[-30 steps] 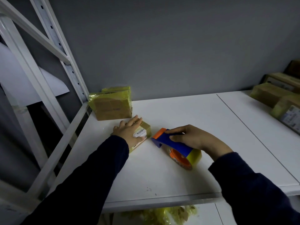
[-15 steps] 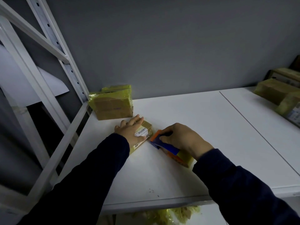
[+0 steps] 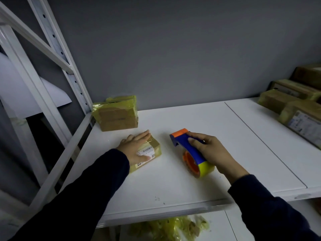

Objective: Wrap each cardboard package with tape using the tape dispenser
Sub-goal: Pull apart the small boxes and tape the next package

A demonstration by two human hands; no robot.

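Two hands are at work on the white tabletop (image 3: 173,185). The small flat cardboard package with a white printed label (image 3: 149,153) lies near the left front of it, already glossy with yellowish tape, and the left hand (image 3: 134,147) rests palm-down on top, fingers (image 3: 140,136) spread flat and pressing rather than curled round anything. The left forearm, in a dark sleeve, runs in low from the near left.

Just to the right, apart from the package, the right hand (image 3: 209,151) is closed round the blue handle of the blue-and-orange tape dispenser carrying a yellow tape roll (image 3: 191,152). Its orange nose points away toward the wall and the roll sits nearest the person; the wrist is bent so the dispenser lies almost level just over or on the surface, which of the two I cannot tell.

Such a parcel is probably light and stiff, and its taped skin likely slick, so it would slide unless pinned from above or gripped by its edges. The dispenser looks rigid and is best held by the handle, clear of the cutting end.

A larger tape-wrapped cardboard box (image 3: 116,115) stands at the back left against the wall, and more brown packages (image 3: 295,108) are stacked at the far right.
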